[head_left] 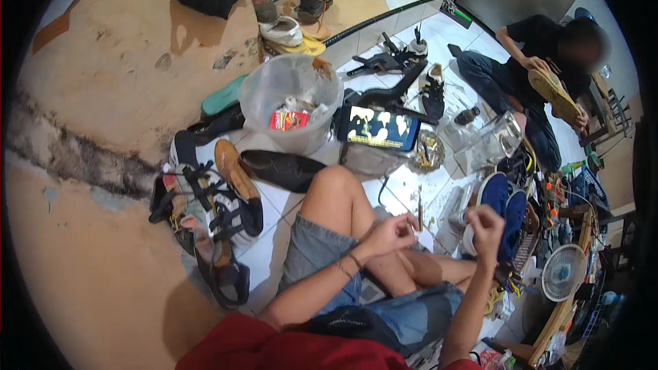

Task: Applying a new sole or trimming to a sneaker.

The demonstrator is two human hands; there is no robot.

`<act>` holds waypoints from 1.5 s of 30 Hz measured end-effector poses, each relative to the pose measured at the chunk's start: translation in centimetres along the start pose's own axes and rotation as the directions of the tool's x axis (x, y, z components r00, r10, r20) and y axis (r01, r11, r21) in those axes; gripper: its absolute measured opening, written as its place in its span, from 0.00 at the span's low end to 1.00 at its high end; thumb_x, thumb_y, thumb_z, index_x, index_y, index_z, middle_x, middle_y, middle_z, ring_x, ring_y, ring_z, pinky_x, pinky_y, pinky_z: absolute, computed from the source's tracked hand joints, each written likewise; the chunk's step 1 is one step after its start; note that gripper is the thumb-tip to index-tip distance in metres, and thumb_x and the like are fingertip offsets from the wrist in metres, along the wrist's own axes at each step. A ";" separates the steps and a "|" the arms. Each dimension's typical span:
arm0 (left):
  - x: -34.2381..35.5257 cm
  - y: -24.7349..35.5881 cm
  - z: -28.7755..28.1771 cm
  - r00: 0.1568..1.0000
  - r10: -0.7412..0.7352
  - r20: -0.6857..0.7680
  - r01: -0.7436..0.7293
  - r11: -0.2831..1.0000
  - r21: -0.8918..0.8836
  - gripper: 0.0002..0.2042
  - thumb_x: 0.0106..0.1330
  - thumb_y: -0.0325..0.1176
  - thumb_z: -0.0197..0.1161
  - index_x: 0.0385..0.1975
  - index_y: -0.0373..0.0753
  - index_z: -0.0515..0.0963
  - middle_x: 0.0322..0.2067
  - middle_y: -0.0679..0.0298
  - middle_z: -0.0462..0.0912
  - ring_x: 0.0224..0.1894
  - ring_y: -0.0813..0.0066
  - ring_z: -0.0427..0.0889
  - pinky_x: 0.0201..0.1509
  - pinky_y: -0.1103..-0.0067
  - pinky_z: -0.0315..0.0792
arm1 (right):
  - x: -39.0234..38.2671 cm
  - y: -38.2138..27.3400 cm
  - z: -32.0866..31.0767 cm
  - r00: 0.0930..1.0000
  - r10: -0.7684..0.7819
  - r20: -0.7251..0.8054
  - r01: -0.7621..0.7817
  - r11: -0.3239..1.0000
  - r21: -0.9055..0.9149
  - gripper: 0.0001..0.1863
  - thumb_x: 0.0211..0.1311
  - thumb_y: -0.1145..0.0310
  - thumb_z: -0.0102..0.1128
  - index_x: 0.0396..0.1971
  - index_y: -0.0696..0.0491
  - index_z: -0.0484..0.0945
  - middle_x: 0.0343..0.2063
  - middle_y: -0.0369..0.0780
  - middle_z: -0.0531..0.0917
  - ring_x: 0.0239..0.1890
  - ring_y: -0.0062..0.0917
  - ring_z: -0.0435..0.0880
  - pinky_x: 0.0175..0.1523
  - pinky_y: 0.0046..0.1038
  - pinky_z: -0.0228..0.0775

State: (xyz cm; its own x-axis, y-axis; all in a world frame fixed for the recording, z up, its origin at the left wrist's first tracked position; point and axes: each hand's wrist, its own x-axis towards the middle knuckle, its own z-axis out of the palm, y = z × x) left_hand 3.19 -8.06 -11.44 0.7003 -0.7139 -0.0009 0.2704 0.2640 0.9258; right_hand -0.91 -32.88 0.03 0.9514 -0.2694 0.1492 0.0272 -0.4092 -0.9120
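Note:
My left hand (393, 235) is over my crossed legs, its fingertips drawn together in a pinch. Whatever they hold, if anything, is too small to make out. Farther right, my right hand (485, 229) is raised with its fingers curled, and its grip is equally unclear. Just beyond the left fingertips is a slim pointed tool (420, 207), brownish and metallic. Beside the right hand stand blue shoes (513, 223) with pale soles. A phone (379, 128) playing a video leans on a grey object in front of my knees.
A translucent bucket (255, 96) with scraps stands ahead, near an ashtray (430, 151) full of butts and a clear pitcher (504, 136). Shoes (229, 212) pile up at left. A small fan (563, 273) is at right. Another person (541, 75) holds a tan sole (554, 96).

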 end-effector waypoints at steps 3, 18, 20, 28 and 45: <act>0.7 1.2 1.9 1.000 -0.019 -0.002 0.019 0.999 0.028 0.10 0.61 0.22 0.66 0.40 0.34 0.74 0.32 0.71 0.78 0.35 0.88 0.76 0.39 0.87 0.73 | -7.5 6.5 -2.1 0.972 0.222 0.073 -0.224 0.974 0.018 0.07 0.62 0.72 0.64 0.33 0.61 0.84 0.23 0.35 0.81 0.26 0.16 0.78 0.31 0.19 0.70; 0.4 -2.5 2.6 0.999 -0.030 -0.036 0.032 0.997 0.067 0.17 0.55 0.17 0.67 0.43 0.35 0.72 0.40 0.66 0.77 0.41 0.81 0.77 0.45 0.83 0.72 | -7.8 9.2 3.5 0.930 0.291 0.224 -0.339 0.914 0.223 0.17 0.67 0.58 0.61 0.41 0.59 0.84 0.27 0.36 0.85 0.24 0.16 0.80 0.30 0.21 0.73; 0.6 -2.4 3.4 0.998 -0.061 0.006 0.060 0.995 0.079 0.18 0.55 0.18 0.66 0.46 0.35 0.71 0.43 0.65 0.77 0.43 0.82 0.76 0.46 0.85 0.72 | -7.9 8.1 5.5 0.956 0.263 0.131 -0.292 0.896 0.333 0.17 0.67 0.60 0.62 0.43 0.60 0.83 0.28 0.36 0.85 0.25 0.16 0.80 0.31 0.21 0.74; 2.0 -2.9 3.8 0.979 -0.161 0.125 0.170 0.983 -0.064 0.30 0.60 0.26 0.60 0.63 0.42 0.58 0.63 0.55 0.65 0.44 0.75 0.77 0.42 0.82 0.74 | -6.9 11.6 6.1 0.964 0.262 -0.048 -0.207 0.849 0.486 0.14 0.61 0.68 0.67 0.41 0.63 0.82 0.31 0.41 0.86 0.31 0.19 0.85 0.37 0.22 0.79; 2.4 -1.7 4.3 0.978 -0.205 0.037 0.209 0.958 -0.196 0.28 0.62 0.27 0.58 0.63 0.42 0.58 0.57 0.55 0.69 0.39 0.71 0.80 0.40 0.78 0.76 | -6.6 12.9 6.4 0.974 0.220 -0.056 -0.171 0.875 0.452 0.13 0.56 0.66 0.73 0.32 0.59 0.81 0.25 0.33 0.82 0.27 0.12 0.79 0.32 0.17 0.72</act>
State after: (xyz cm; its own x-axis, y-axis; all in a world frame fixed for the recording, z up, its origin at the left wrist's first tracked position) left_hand 1.57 -13.04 -11.34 0.6049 -0.7763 -0.1771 0.5345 0.2310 0.8130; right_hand -4.85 -30.79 -15.13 0.9155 -0.4009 -0.0336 -0.0008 0.0819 -0.9966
